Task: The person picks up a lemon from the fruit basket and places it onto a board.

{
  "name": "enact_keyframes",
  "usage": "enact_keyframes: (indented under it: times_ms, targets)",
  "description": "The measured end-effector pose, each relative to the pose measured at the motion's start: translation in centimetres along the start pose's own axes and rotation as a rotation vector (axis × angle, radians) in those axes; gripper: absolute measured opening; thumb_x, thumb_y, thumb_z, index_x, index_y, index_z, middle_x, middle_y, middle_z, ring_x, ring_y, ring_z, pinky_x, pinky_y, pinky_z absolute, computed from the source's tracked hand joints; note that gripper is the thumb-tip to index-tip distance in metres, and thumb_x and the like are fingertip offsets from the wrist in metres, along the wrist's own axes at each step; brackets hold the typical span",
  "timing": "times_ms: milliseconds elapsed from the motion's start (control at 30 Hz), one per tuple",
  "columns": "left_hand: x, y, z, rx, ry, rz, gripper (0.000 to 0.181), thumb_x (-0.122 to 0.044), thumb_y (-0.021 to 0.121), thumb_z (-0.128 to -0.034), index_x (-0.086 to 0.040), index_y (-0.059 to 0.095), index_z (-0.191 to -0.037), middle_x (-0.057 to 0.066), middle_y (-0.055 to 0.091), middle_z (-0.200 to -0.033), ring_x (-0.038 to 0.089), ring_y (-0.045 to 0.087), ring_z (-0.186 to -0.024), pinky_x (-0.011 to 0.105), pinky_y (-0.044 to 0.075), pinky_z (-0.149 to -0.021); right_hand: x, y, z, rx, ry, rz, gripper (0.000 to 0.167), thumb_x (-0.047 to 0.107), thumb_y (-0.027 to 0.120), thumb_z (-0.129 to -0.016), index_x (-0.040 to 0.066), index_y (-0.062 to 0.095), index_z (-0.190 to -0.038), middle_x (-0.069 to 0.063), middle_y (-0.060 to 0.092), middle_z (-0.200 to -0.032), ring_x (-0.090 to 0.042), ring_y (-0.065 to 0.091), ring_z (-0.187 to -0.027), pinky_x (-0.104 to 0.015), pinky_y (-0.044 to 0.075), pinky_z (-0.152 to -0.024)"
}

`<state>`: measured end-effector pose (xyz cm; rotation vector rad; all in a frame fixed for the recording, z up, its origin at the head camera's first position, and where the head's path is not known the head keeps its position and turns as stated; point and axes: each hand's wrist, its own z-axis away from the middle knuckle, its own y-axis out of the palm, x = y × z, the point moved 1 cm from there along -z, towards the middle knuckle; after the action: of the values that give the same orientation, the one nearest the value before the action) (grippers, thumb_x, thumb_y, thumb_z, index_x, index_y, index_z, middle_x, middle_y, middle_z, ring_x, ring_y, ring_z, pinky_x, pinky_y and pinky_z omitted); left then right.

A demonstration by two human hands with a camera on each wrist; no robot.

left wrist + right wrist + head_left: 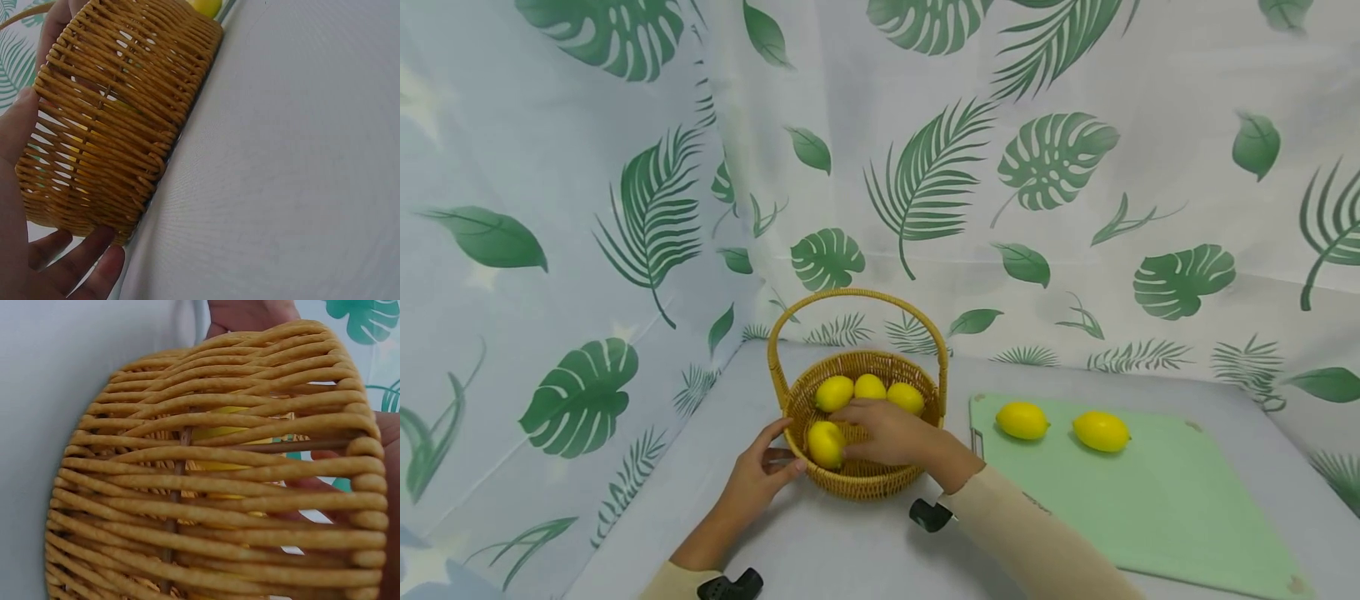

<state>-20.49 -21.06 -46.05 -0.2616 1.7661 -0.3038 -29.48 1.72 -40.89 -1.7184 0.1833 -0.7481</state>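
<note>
Head view: a person's right hand (891, 433) is reaching into the wicker basket (865, 487), just below the middle of the frame, and its thumb and fingers are lying close about the front lemon (826, 444), at the basket's left front. Whether this grip is clamping the fruit or sitting slack round it, I cannot tell; in the right wrist view the weave is hiding most of the fingers.

The step in hand is apparently the handling of that one lemon inside the basket; whether it is being placed or picked is not showing. Three more lemons (870, 387) are resting along the back of the basket, while two others (1101, 432) are lying on the pale green board (1150, 508) at right. The next move is probably calling for a lift of the right hand without knocking the fruit or the upright handle (850, 292).

As for pose, the right forearm is slanting in from the lower right, with the palm facing down. The left forearm is rising from the lower left, and the left hand (760, 471) is holding the basket's left side, thumb and fingers curving about the wall, apparently steadying it on the white surface (827, 558).
</note>
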Motion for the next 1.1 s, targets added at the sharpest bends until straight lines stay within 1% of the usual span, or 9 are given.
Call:
enact_keyframes:
  times_ms: [100, 233, 367, 500, 600, 733, 867, 967, 1100]
  targets:
    - [1.3, 0.1, -0.3, -0.006, 0.000, -0.006, 0.070, -0.016, 0.073, -0.0894, -0.007, 0.037, -0.149, 0.025, 0.044, -0.141, 0.035, 0.061, -0.107, 0.025, 0.053, -0.077, -0.2, 0.3, -0.3, 0.008, 0.011, 0.003, 0.051, 0.036, 0.068, -0.092, 0.018, 0.056, -0.138, 0.008, 0.051, -0.139, -0.012, 0.045, -0.129, -0.037, 0.037, -0.107]
    - [3.1, 0.2, -1.0, -0.016, 0.008, -0.009, 0.070, -0.016, 0.073, -0.0892, -0.015, 0.038, -0.149, 0.020, 0.044, -0.143, 0.032, 0.061, -0.107, 0.026, 0.053, -0.077, -0.2, 0.5, -0.5, 0.024, 0.033, 0.005, 0.052, 0.040, 0.067, -0.092, 0.020, 0.055, -0.139, 0.007, 0.049, -0.142, -0.013, 0.043, -0.131, -0.037, 0.036, -0.107]
    - [3.9, 0.3, -1.3, -0.016, 0.028, -0.005, 0.069, -0.022, 0.075, -0.0882, -0.019, 0.040, -0.148, 0.015, 0.042, -0.146, 0.027, 0.062, -0.106, 0.027, 0.054, -0.077, -0.1, 0.7, -0.7, 0.039, 0.029, 0.018, 0.054, 0.043, 0.066, -0.092, 0.021, 0.055, -0.139, 0.007, 0.049, -0.141, -0.013, 0.043, -0.131, -0.036, 0.037, -0.106]
    - [4.2, 0.3, -1.2, -0.021, 0.035, -0.004, 0.070, -0.025, 0.075, -0.0879, -0.021, 0.040, -0.148, 0.014, 0.044, -0.144, 0.026, 0.063, -0.104, 0.029, 0.054, -0.077, 0.2, 1.3, -1.2, 0.043, 0.015, 0.034, 0.055, 0.045, 0.067, -0.091, 0.021, 0.055, -0.139, 0.008, 0.051, -0.139, -0.012, 0.045, -0.129, -0.035, 0.038, -0.105]
    - [4.2, 0.3, -1.0, -0.035, 0.035, -0.008, 0.069, -0.024, 0.075, -0.0881, -0.020, 0.041, -0.148, 0.016, 0.044, -0.144, 0.026, 0.063, -0.103, 0.029, 0.055, -0.076, 0.5, 1.9, -1.8, 0.053, 0.012, 0.052, 0.055, 0.042, 0.069, -0.090, 0.021, 0.055, -0.139, 0.008, 0.052, -0.137, -0.011, 0.047, -0.126, -0.034, 0.040, -0.103]
    - [4.0, 0.2, -0.9, -0.038, 0.032, -0.013, 0.070, -0.024, 0.075, -0.0876, -0.018, 0.041, -0.148, 0.016, 0.042, -0.145, 0.024, 0.063, -0.104, 0.029, 0.055, -0.077, 0.9, 2.4, -2.2, 0.068, 0.026, 0.081, 0.052, 0.034, 0.073, -0.088, 0.021, 0.058, -0.137, 0.007, 0.053, -0.135, -0.010, 0.049, -0.123, -0.033, 0.041, -0.102]
    - [3.9, 0.2, -0.8, -0.024, 0.014, -0.004, 0.071, -0.025, 0.075, -0.0876, -0.019, 0.040, -0.148, 0.016, 0.047, -0.141, 0.024, 0.063, -0.104, 0.028, 0.054, -0.077, 0.9, 2.8, -2.3, 0.075, 0.044, 0.098, 0.048, 0.021, 0.074, -0.087, 0.021, 0.061, -0.133, 0.009, 0.055, -0.132, -0.009, 0.049, -0.122, -0.031, 0.042, -0.101]
    - [3.7, 0.2, -0.8, -0.022, 0.017, 0.002, 0.070, -0.024, 0.075, -0.0878, -0.019, 0.040, -0.148, 0.016, 0.049, -0.138, 0.025, 0.063, -0.103, 0.029, 0.055, -0.077, 0.8, 2.8, -2.3, 0.077, 0.048, 0.102, 0.051, 0.011, 0.072, -0.085, 0.021, 0.061, -0.134, 0.008, 0.055, -0.133, -0.010, 0.049, -0.123, -0.030, 0.043, -0.100]
    - [3.8, 0.2, -0.8, -0.025, 0.019, -0.002, 0.071, -0.024, 0.075, -0.0876, -0.019, 0.040, -0.148, 0.016, 0.048, -0.140, 0.026, 0.063, -0.104, 0.029, 0.055, -0.077, 0.7, 3.0, -2.2, 0.080, 0.051, 0.112, 0.057, 0.004, 0.070, -0.083, 0.022, 0.059, -0.136, 0.006, 0.055, -0.133, -0.010, 0.051, -0.119, -0.030, 0.046, -0.096]
